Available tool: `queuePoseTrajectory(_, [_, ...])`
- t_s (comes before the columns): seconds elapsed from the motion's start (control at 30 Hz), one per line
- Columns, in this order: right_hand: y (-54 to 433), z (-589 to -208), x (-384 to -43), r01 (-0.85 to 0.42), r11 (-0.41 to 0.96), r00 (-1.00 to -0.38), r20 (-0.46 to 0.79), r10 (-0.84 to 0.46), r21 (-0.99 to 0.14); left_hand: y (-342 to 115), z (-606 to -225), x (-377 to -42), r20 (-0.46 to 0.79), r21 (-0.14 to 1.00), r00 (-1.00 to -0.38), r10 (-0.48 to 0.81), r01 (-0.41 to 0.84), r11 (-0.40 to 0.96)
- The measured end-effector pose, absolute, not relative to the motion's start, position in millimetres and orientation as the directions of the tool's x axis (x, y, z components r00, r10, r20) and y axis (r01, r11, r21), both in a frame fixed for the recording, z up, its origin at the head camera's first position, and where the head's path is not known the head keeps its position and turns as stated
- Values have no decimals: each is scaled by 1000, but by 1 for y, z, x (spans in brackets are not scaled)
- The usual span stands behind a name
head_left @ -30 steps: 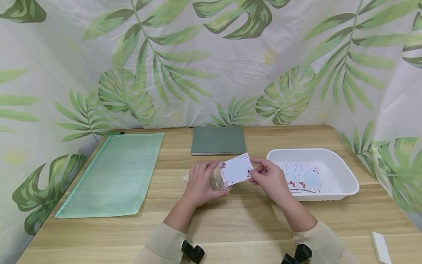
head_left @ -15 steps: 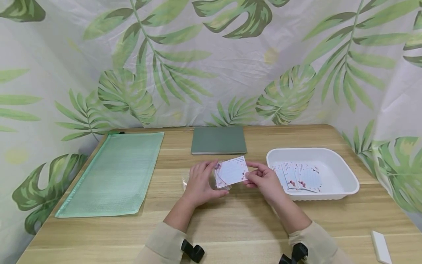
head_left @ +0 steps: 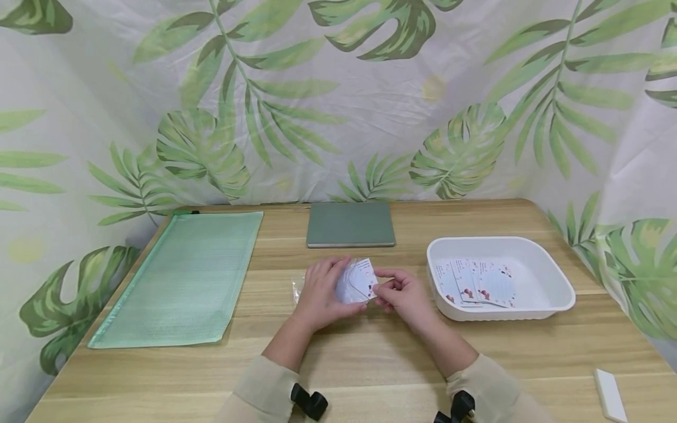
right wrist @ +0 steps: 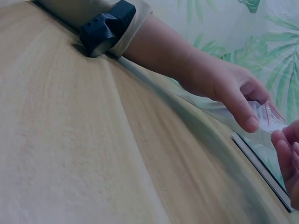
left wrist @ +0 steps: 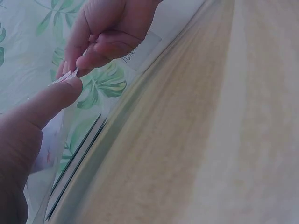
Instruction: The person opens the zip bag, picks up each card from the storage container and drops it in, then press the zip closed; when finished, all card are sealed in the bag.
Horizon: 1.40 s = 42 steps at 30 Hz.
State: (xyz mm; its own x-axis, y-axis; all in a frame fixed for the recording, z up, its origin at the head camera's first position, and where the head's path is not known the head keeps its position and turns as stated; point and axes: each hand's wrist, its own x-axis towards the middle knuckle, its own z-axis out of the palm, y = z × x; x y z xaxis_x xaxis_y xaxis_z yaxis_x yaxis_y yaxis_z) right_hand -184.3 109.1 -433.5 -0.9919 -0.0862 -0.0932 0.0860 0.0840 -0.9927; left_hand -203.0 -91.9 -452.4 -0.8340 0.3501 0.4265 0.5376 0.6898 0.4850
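My left hand (head_left: pixel 322 291) grips a clear plastic bag (right wrist: pixel 222 111) near its mouth, where red lines show in the right wrist view. Thumb and fingers of my right hand (head_left: pixel 401 298) pinch the right edge of a white printed card (head_left: pixel 365 277). Most of the card lies within the bag, with its right end sticking out. The bag's tail shows beyond my left hand's outer side. To the right, several similar cards (head_left: pixel 496 282) lie in a white plastic tray (head_left: pixel 547 305).
A dark green notebook (head_left: pixel 351 224) lies behind my hands at the table's back. On the left is a mint green mesh zip pouch (head_left: pixel 182 279). A small white block (head_left: pixel 610 395) sits at the front right, near the table's edge. Leaf-printed cloth (head_left: pixel 296 106) hangs behind.
My right hand has moved left with the card, which has slid from mostly outside the bag to mostly inside it. My left hand has stayed in place.
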Motion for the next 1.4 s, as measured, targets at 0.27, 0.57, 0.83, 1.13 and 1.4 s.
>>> queuePoseTrajectory(0.27, [95, -440, -182, 15, 231, -1000, -15, 2, -973, -91, -453, -203, 436, 487, -831, 346, 541, 686])
queuePoseTrajectory(0.57, [92, -445, -182, -47, 340, -996, 17, -89, -939, -91, -455, -202, 434, 486, -829, 354, 546, 683])
queuePoseTrajectory(0.83, [102, -437, -181, -51, 414, -986, -21, -167, -909, -90, -455, -201, 433, 472, -826, 361, 548, 690])
queuePoseTrajectory(1.13, [173, -381, -185, -76, 435, -994, 35, -102, -897, -91, -452, -203, 421, 486, -832, 361, 543, 685])
queuePoseTrajectory(1.4, [269, -370, -210, -10, 715, -1000, 5, -9, -699, -92, -453, -204, 409, 496, -844, 347, 525, 691])
